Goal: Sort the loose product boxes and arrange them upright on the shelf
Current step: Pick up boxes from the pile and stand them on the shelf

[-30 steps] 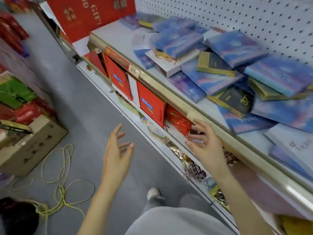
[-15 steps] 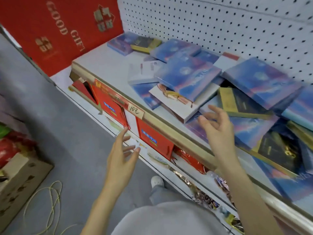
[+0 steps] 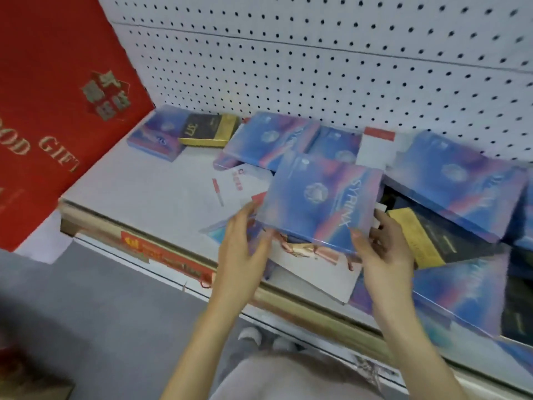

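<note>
A flat blue-and-pink cardboard box printed "SYRINX" (image 3: 320, 200) is held between both hands above the jumble of boxes on the white metal shelf (image 3: 158, 194), tilted so that its printed face looks up and its lower edge is nearest the person. The right hand (image 3: 383, 252) pinches the box's lower right corner, with the thumb pressed on the printed face and the fingers curled behind the right edge. The left hand (image 3: 242, 246) lies against the lower left corner with fingers nearly straight along the side and the thumb under the bottom edge; it steadies the box rather than clasping it. Beneath the held box a white box with a coloured figure (image 3: 314, 275) lies flat, overhanging the shelf's front rail, and a thin white box with red print (image 3: 239, 183) lies just behind the left hand. To the right, a black-and-gold box (image 3: 427, 241) leans under another blue-and-pink box (image 3: 461, 180). Near the white pegboard back panel (image 3: 317, 67) more lie flat — a small blue one (image 3: 157, 138) touching a black-and-gold one (image 3: 207, 131). A big red gift box with gold "GOOD GIFT" lettering (image 3: 57, 111) stands at the shelf's left end.
</note>
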`<state>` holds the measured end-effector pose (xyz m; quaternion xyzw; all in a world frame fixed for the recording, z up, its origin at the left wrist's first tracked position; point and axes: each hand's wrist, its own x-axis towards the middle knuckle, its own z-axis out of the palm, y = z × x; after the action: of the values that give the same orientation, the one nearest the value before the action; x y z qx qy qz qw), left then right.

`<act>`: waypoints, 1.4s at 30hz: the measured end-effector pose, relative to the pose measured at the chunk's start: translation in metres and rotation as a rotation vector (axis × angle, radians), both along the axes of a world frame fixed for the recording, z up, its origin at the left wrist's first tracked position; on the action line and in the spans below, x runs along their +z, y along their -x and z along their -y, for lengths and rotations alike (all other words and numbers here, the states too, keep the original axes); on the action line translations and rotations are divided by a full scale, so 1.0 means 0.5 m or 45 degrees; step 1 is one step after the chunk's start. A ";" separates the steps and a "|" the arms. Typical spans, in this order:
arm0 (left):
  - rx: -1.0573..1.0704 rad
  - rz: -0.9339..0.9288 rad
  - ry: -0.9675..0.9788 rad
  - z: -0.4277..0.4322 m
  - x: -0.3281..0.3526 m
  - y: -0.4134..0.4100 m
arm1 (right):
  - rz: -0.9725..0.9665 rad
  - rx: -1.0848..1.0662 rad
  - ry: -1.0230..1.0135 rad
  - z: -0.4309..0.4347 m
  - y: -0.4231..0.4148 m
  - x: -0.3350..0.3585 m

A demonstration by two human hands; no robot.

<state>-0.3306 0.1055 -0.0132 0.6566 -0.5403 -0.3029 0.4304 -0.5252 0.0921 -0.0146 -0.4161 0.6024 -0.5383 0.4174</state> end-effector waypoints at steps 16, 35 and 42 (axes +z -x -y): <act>-0.431 -0.588 -0.504 0.082 0.071 -0.298 | 0.083 0.096 0.043 0.057 -0.217 0.099; 0.260 -0.560 -0.331 0.089 -0.045 -0.646 | -1.159 -0.071 -0.393 0.143 -0.453 -0.046; 0.255 -0.593 -0.329 0.096 -0.057 -0.659 | -1.077 0.348 -0.485 0.087 -0.490 -0.049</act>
<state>-0.0011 0.0578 -0.0415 0.6689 -0.3162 -0.4680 0.4833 -0.2804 0.0485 -0.0394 -0.5900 0.7469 -0.1424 0.2716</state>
